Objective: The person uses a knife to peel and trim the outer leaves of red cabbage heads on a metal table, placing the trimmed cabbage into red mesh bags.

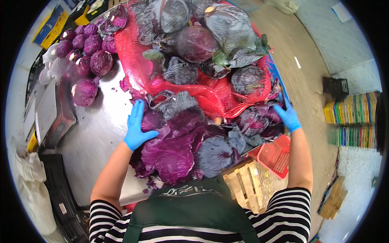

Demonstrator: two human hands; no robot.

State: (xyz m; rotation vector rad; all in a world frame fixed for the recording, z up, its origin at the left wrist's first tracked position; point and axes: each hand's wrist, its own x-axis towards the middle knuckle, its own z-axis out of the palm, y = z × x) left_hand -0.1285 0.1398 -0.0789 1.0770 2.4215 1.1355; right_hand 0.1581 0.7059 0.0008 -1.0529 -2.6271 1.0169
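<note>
My left hand (pixel 137 127), in a blue glove, lies with fingers apart against the left side of a heap of loose red cabbage leaves (pixel 174 152). My right hand (pixel 287 115), gloved alike, has thumb and fingers spread at the heap's right end, by purple leaves (pixel 255 120); some fingertips are hidden. Between and beyond both hands, a red mesh sack (pixel 194 91) lies opened out under several untrimmed red cabbages (pixel 196 44) with grey-green outer leaves. Trimmed purple cabbages (pixel 101 63) stand grouped at the far left of the metal table (pixel 103 130).
Left are white foam nets (pixel 59 66), a scale-like metal device (pixel 48 112) and a black crate (pixel 62 182). A wooden pallet (pixel 244 182) and a red plastic basket (pixel 275 156) lie on the floor below the table's right edge. Colourful stacked crates (pixel 351 109) stand farther right.
</note>
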